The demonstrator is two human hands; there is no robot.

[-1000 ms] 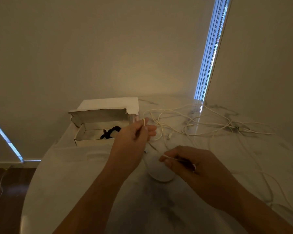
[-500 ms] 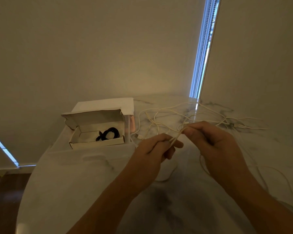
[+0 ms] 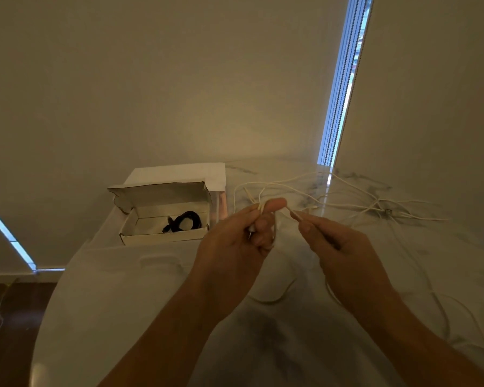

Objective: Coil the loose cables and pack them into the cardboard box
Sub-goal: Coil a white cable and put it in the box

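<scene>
Table (image 3: pixel 118 317), lower frame. Box (image 3: pixel 162 238), centre left, open, holding one coiled black cable (image 3: pixel 185 220): one packed. White cables (image 3: pixel 347 203), centre right, remain loose. Left hand (image 3: pixel 236 237) grips early loops; right hand (image 3: pixel 338 247) pinches the cord (image 3: pixel 294 215).

**Hidden, cropped, unclear**

Both forearms cut off by bottom edge. Thin white cable (image 3: pixel 287 212) vanishes inside curled left hand (image 3: pixel 236 241) and right hand (image 3: pixel 337 247); how many turns are wound on the left fingers can't be told. Pale loose cable tangle (image 3: pixel 375 203) near the white marble table (image 3: pixel 109 303) far-right edge: too fine to separate strands. Black coiled cable (image 3: pixel 186 220) in open cardboard box (image 3: pixel 162 238): connectors too small, partly behind front wall.
</scene>
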